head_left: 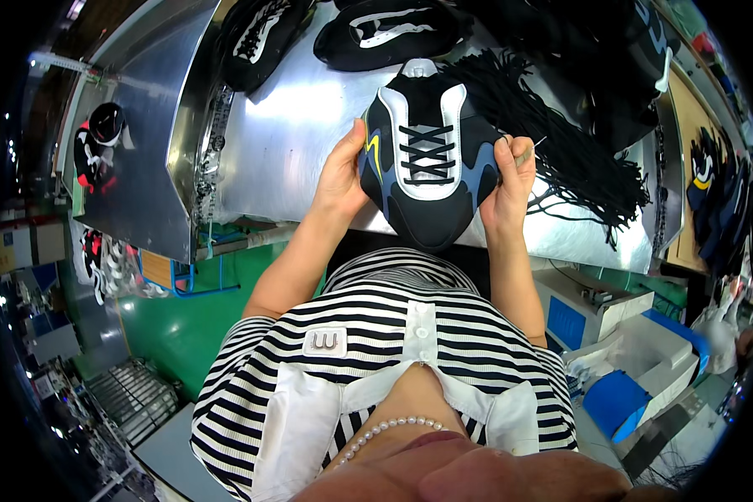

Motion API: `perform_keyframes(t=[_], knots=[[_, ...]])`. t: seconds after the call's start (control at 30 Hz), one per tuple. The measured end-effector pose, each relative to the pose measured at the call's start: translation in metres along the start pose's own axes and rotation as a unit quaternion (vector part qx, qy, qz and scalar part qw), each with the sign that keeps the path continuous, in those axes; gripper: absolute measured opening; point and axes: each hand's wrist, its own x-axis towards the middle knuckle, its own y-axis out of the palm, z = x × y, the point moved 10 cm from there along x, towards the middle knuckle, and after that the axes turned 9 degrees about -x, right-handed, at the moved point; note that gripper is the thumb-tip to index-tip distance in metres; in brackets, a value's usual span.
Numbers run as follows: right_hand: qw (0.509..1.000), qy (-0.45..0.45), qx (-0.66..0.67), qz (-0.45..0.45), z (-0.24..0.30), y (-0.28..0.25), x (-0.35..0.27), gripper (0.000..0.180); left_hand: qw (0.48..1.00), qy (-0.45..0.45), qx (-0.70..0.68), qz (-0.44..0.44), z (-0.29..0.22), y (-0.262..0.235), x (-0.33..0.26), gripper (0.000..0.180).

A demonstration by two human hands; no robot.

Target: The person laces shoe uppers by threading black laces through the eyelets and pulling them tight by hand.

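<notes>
Between my two hands is a black sneaker upper (431,213) with dark blue side panels, a yellow line on its left flank and a white lace surround. Its toe points toward me, and black laces (427,155) cross in several rows over the tongue. My left hand (341,177) is closed on the left edge. On the right side, my right hand (507,184) grips the opposite edge; a small, thin object (524,156) shows at its fingers, too small to name. A bundle of loose black laces (573,146) lies just beyond that hand.
More black-and-white uppers (385,35) lie along the far side of the shiny metal table (268,167). A metal-sided channel (138,159) runs at the left. White equipment with blue parts (636,360) stands at the lower right, and uppers rest on a side shelf (686,226).
</notes>
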Motion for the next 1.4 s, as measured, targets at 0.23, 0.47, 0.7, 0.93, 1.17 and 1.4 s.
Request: perform_keyframes(t=[0.23, 0.47, 0.7, 0.93, 1.17, 1.4], knots=[[0.983, 0.113, -0.059, 0.135, -0.049, 0.058, -0.002, 0.016, 0.999, 0.014, 0.021, -0.031, -0.025, 0.035, -0.028, 0.038], [0.907, 0.056, -0.393, 0.142, -0.049, 0.042, 0.012, 0.019, 0.47, 0.241, 0.848, -0.052, -0.177, 0.133, -0.026, 0.038], [0.784, -0.07, -0.599, 0.147, -0.02, 0.048, 0.009, 0.025, 0.003, 0.189, 0.973, -0.13, -0.277, 0.015, 0.155, 0.037], [0.727, -0.151, -0.657, 0.129, 0.014, 0.03, 0.035, 0.019, 0.095, 0.262, 0.958, -0.071, -0.294, 0.0, 0.188, 0.054], [0.627, -0.242, -0.72, 0.172, -0.031, 0.096, 0.09, 0.017, 0.378, 0.361, 0.852, -0.026, -0.186, 0.051, 0.114, 0.047], [0.537, -0.217, -0.791, 0.198, -0.069, 0.118, 0.114, 0.017, 0.467, 0.355, 0.799, -0.13, -0.211, 0.014, 0.128, 0.027]])
